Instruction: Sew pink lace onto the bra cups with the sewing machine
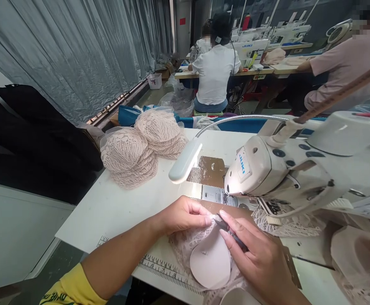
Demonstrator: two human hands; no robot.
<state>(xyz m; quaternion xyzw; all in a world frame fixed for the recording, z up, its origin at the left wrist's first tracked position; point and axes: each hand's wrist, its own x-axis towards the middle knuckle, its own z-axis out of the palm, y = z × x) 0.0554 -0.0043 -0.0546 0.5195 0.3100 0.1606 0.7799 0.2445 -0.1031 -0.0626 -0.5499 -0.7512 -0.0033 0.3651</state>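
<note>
The left hand grasps the edge of a pale pink patterned lace fabric between thumb and fingers, while the right hand grips a small dark metal cutting tool, its narrow tip at the lace just beside the left fingertips. Directly below the fingertips, a smooth white rounded cup-shaped pad lies on the lace, nearer the person. Part of a second pale rounded pad shows below the right hand. Under both hands is a white counter, with a black printed ruler scale along its near edge, below the left hand. Beyond the hands, a white lamp on a flexible metal neck hangs over the counter. Beyond the right hand stands a white JUKI sewing machine, with more pale netted lace beneath its arm. Beyond the left hand, farther out, sit two adjoining stacks of beige lace cups. Well past the counter, a co-worker in a white shirt sits facing away.
</note>
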